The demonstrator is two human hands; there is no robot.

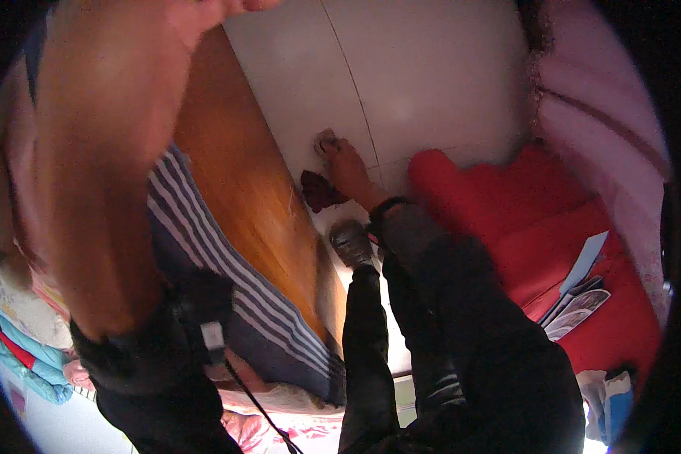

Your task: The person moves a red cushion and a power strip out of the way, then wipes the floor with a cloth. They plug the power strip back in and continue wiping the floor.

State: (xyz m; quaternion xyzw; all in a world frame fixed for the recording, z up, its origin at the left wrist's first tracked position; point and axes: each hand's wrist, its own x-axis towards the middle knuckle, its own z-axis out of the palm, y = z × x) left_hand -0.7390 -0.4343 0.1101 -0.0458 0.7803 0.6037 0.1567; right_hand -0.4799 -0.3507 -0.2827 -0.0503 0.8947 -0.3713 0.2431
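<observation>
Low over the pale tiled floor (437, 74), my right hand (353, 173) reaches down with its fingers curled around a small crumpled, pale-and-dark thing (324, 141). Blur hides what that thing is. Beside the hand, close to my wrist, a dark red piece of cloth (319, 192) lies on the floor. A dark band circles that wrist at the sleeve. My left forearm fills the left side, very near the camera. Only a blurred part of my left hand (207, 14) shows at the top edge; its fingers are cut off, so its grip is hidden.
An orange-brown wooden panel (227, 153) runs left of my right hand, with a striped grey cloth (238, 284) along it. My dark shoe (350, 241) stands just behind the hand. To the right are a red cover (545, 227), printed papers (579, 312) and pink fabric (596, 102).
</observation>
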